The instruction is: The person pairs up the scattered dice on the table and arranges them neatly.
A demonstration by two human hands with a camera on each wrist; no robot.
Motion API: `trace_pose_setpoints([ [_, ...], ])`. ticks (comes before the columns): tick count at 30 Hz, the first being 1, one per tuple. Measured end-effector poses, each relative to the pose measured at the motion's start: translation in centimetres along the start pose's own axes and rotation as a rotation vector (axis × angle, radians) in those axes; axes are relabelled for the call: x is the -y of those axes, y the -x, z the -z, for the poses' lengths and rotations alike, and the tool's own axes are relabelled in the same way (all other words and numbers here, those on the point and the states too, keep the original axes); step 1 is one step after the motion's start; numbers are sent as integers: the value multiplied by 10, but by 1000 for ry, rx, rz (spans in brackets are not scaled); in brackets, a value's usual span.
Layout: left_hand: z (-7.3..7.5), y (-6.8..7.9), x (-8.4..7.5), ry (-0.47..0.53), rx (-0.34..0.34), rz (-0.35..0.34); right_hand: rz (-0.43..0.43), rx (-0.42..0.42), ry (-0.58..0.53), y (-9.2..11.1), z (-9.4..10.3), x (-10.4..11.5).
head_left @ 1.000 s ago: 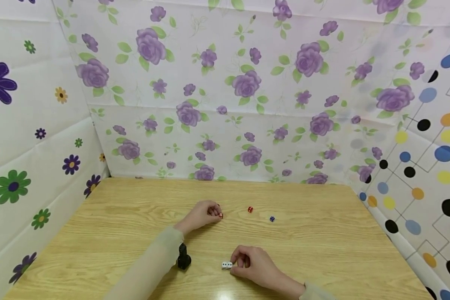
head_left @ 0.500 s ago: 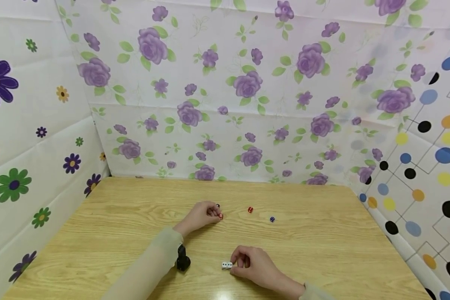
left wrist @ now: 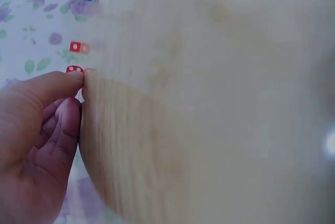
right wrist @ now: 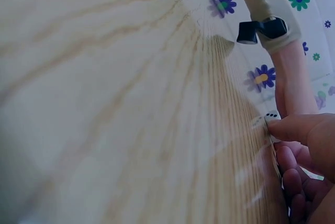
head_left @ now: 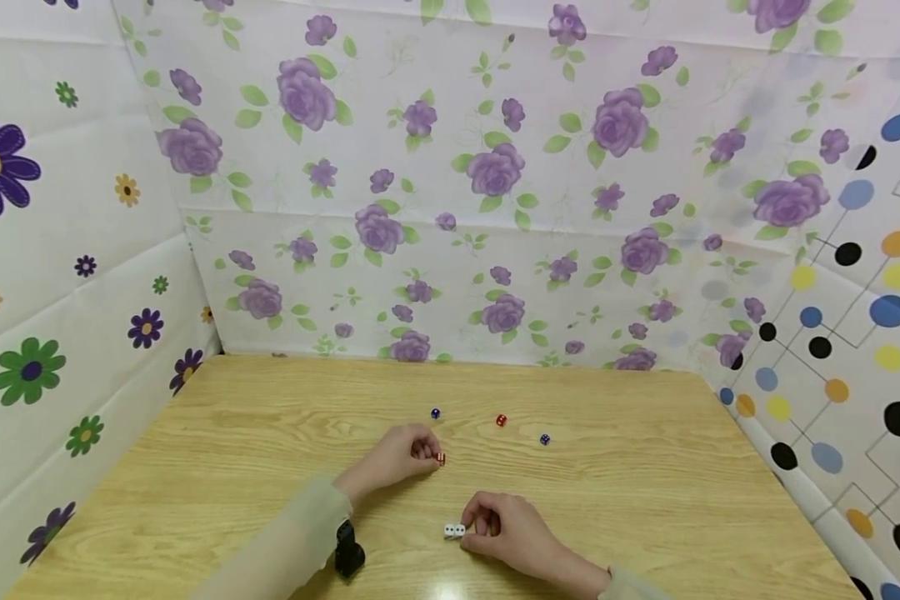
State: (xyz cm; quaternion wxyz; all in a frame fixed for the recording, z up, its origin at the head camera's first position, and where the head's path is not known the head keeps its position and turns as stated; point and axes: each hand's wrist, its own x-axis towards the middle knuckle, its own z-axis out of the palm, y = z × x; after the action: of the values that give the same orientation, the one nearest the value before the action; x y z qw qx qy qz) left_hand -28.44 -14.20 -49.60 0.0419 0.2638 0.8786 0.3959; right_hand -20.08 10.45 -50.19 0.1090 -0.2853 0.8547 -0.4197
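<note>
My left hand (head_left: 396, 460) pinches a red die (head_left: 441, 459) between thumb and fingertip, close over the wooden table. In the left wrist view this red die (left wrist: 74, 69) shows partly above the thumb. Two white dice sit side by side nearer the front, the left white die (head_left: 449, 530) flush against the right white die (head_left: 460, 530). The thumb and index finger of my right hand (head_left: 513, 533) pinch the right one. In the right wrist view a white die (right wrist: 271, 115) peeks out past the thumb, mostly covered.
Farther back on the table (head_left: 645, 467) lie a blue die (head_left: 436, 413), another red die (head_left: 501, 420) and a second blue die (head_left: 545, 439). Patterned cloth walls enclose the table at the back and sides. A black wrist camera (head_left: 348, 553) hangs at the left sleeve.
My left hand has drawn the red die toward the front, uncovering the blue die behind it. The right hand and white dice have stayed in place.
</note>
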Motion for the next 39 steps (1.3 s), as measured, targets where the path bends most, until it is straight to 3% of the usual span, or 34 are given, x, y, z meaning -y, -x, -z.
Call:
trace_pose_setpoints([
  [15, -13, 28, -13, 32, 22, -23, 7, -5, 1, -1, -1, -2],
  [27, -18, 37, -23, 70, 54, -10, 15, -10, 14, -1, -1, -1],
  [39, -22, 38, -26, 45, 31, -8, 14, -9, 13, 0, -1, -1],
])
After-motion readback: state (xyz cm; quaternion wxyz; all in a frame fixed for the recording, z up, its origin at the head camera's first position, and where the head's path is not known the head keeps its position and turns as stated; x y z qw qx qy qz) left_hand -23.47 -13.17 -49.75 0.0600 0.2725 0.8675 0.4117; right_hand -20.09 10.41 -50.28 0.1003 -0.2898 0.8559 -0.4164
